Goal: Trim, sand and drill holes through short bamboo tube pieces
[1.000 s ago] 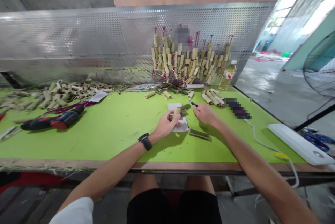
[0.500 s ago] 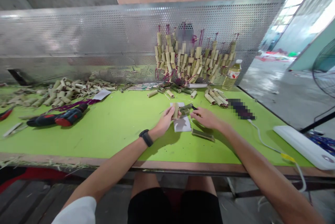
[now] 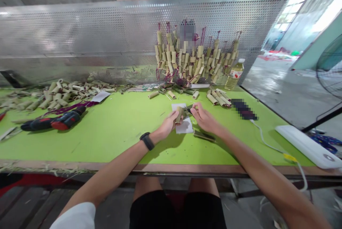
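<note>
One bamboo tube (image 3: 179, 114) gripped in left hand (image 3: 168, 123); right hand (image 3: 204, 118) pinched.

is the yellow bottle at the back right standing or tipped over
Standing upright: the bottle rests on its base on the green table, white cap on top, by the perforated metal wall.

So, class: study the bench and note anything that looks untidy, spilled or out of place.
Nothing looks damaged where the left hand grips a bamboo tube and the right hand pinches a small dark tool. Off to the left, loose tubes lie scattered, and straw litter hangs over the front edge of the table.
</note>
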A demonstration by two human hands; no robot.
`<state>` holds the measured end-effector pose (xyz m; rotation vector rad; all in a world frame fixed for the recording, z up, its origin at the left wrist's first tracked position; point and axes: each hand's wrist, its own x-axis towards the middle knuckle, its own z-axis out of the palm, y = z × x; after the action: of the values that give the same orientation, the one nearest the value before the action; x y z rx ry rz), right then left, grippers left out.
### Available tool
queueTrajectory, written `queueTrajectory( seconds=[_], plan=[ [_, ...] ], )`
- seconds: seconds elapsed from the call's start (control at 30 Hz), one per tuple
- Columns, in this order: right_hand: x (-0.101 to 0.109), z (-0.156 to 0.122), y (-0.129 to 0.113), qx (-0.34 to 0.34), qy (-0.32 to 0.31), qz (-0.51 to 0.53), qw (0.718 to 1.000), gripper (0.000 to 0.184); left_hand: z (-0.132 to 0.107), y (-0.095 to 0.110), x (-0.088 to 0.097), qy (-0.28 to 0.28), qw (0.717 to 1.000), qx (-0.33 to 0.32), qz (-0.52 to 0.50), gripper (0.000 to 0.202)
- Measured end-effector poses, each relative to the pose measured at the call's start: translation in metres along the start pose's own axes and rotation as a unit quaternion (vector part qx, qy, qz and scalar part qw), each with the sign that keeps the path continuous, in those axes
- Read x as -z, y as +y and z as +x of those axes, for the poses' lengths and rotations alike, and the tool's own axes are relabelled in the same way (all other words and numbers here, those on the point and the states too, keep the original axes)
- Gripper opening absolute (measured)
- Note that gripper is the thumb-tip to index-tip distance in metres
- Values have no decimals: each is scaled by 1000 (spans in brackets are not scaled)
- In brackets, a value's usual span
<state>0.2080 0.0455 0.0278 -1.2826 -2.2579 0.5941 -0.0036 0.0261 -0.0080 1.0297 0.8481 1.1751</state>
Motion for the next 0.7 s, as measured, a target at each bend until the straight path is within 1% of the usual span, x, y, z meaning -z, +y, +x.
queueTrajectory(
  seconds=[0.1,0.2,0.4,0.47,0.6,0.7],
  plan=[
    [-2,0,-4,-8,17,-28,999,64,-3,1,-3,-16,1000,-1,-3,27],
    [-3,1,-3,-17,31,-36,999,72,-6,1,-5,-34,999,0,1,27],
    [-3,2,-4,-67,20,-53,996,85,-10,0,-8,-63,998,13,-16,32],
    [-4,2,-4,-68,11,-62,996,86,-11,-1,-9,-71,997,13,-19,32],
    [-7,2,-4,-36,10,-70,997,84,-11,-4,-9,-72,997,9,-2,34],
    [-8,1,-7,-45,20,-116,992,77,-10,-8,-8,-75,995,-22,56,43]
  ],
)
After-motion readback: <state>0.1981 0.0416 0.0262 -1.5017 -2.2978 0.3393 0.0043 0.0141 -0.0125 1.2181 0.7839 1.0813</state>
